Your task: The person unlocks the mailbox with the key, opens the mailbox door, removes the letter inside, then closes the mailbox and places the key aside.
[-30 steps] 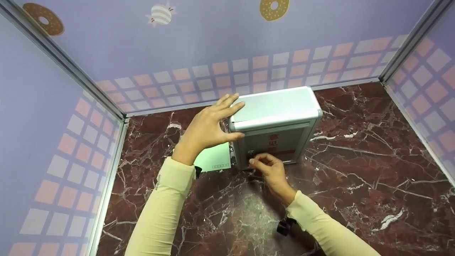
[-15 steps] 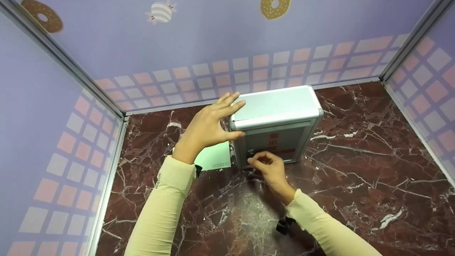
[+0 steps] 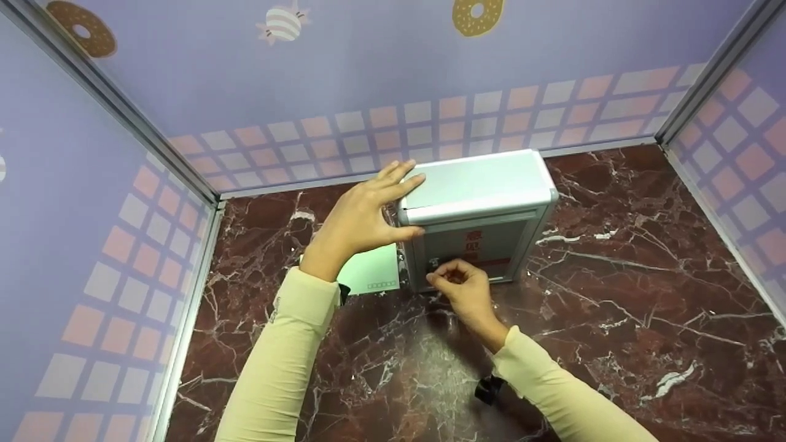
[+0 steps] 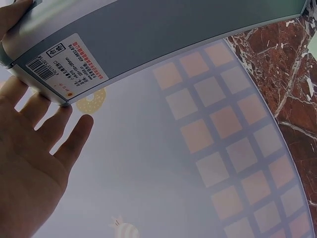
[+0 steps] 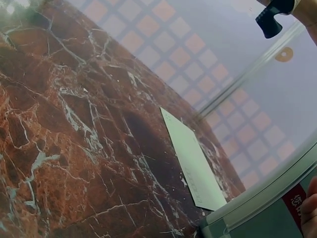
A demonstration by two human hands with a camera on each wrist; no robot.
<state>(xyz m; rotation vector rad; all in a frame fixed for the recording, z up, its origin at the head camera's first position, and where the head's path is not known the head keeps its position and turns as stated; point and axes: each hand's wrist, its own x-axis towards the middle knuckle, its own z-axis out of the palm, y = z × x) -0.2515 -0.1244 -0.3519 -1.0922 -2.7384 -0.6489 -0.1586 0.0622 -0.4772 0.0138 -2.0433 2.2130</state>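
Observation:
A silver-framed suggestion box (image 3: 479, 184) with red characters on its grey front stands upright on the dark red marble surface. My left hand (image 3: 359, 215) grips its upper left corner, thumb at the front edge and fingers over the top. In the left wrist view, the fingertips meet the edge of the box's side panel (image 4: 173, 34), near a printed label (image 4: 67, 67). My right hand (image 3: 470, 291) pinches something small just below the lock (image 3: 433, 263) on the front panel; the fingers hide most of it. A pale envelope (image 3: 371, 270) lies flat to the left of the box.
Purple walls (image 3: 368, 73) with pink and white squares enclose the marble surface (image 3: 614, 276) at the back and both sides. The box stands close to the back wall. A black strap end (image 3: 489, 390) hangs under my right wrist.
My right fingertips have shifted very slightly left at the lock. The left hand, the box and the envelope have stayed in place.

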